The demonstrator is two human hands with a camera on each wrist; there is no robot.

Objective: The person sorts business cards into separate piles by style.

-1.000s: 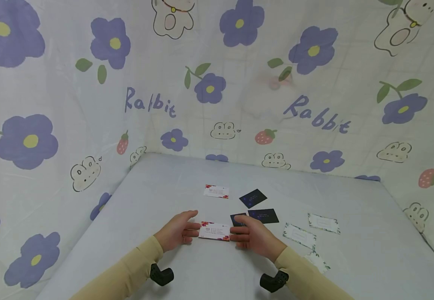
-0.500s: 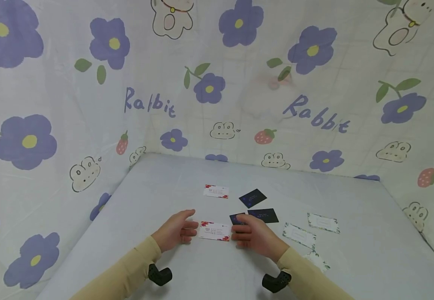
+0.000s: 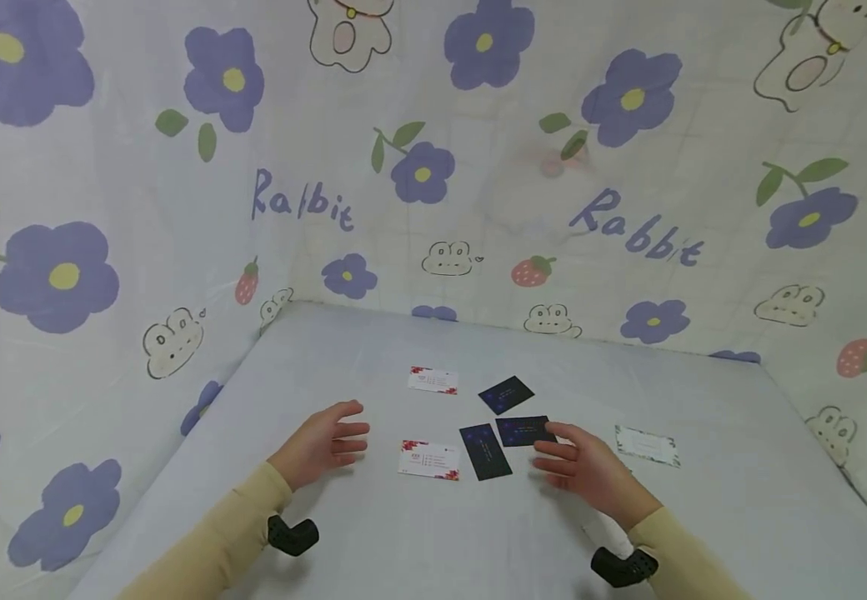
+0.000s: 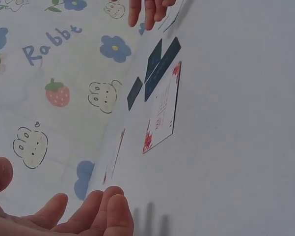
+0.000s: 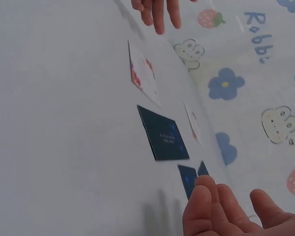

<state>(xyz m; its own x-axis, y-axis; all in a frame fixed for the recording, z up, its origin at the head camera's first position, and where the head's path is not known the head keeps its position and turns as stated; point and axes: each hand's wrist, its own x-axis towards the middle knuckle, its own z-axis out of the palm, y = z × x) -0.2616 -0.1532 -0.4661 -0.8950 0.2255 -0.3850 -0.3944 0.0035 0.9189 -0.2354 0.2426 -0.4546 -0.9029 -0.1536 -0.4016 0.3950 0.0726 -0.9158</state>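
Head view: the right hand point(image 3: 591, 471) covers part of the table point(image 3: 343, 350) to its right, so any card beneath it is hidden; a pale strip shows just below the wrist but cannot be identified. Print on all cards is too small to read. The black objects under both wrists are cut off by the sleeves. In the wrist views the cards appear steeply foreshortened and each hand is cropped at the frame edge.

Count of cards visible in the head view: six. Two white cards with red floral corners: the near floral card point(image 3: 428, 460) between the two hands, and the far floral card point(image 3: 433, 380) further back. Three dark navy cards: one point(image 3: 485, 451) just right of the near floral card, one point(image 3: 525, 431) beside it, close by the right fingertips, and one point(image 3: 506, 395) behind, tilted. One white card with green patterned border point(image 3: 647, 445) lies to the right, apart from the rest.

All cards are thin, flat rectangles lying on a smooth pale grey table cover. Printed fabric with purple flowers, rabbits and strawberries forms the backdrop point(image 3: 433, 167).

Left hand point(image 3: 321, 442): fingers relaxed and loosely spread, holding nothing, left of the near floral card and not touching it. Right hand: fingers extended and relaxed, holding nothing, with fingertips close to the navy cards.
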